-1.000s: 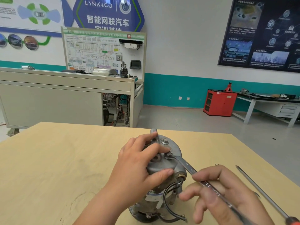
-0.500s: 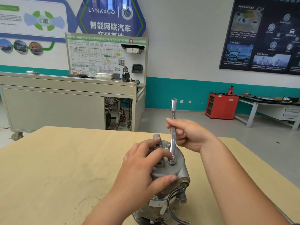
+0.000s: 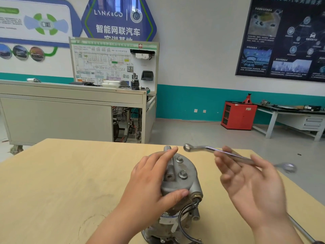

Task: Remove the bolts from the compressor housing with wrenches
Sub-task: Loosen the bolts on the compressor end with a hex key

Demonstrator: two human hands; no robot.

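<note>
Head view: a grey cast-metal compressor housing (image 3: 182, 184) stood upright near the front middle of the pale wooden worktop (image 3: 61, 182), its domed end cap facing up. Two hex bolts with washers sat in that cap, one toward the far edge (image 3: 179, 159) and one nearer the centre (image 3: 182, 174). The left hand (image 3: 149, 187) rested on the housing's left side, its fingers (image 3: 168, 152) stretched loosely over the top and its thumb pressed flat against the near rim, released rather than clenched. The right hand (image 3: 251, 187) hovered just right of the housing, clear of it, palm toward the camera and fingers nearly straight. A slim silver double-ended ring wrench (image 3: 202, 149) lay roughly level across the far side of those fingers, its left ring hanging in the air just above and right of the cap, touching no bolt. Motion blur hid whether any finger pinched it. A black cable (image 3: 181, 219) looped down the housing's lower right side. A thin metal shaft (image 3: 300, 229) lay on the worktop behind the right wrist. Across the room stood a red metal cabinet (image 3: 238, 115).
</note>
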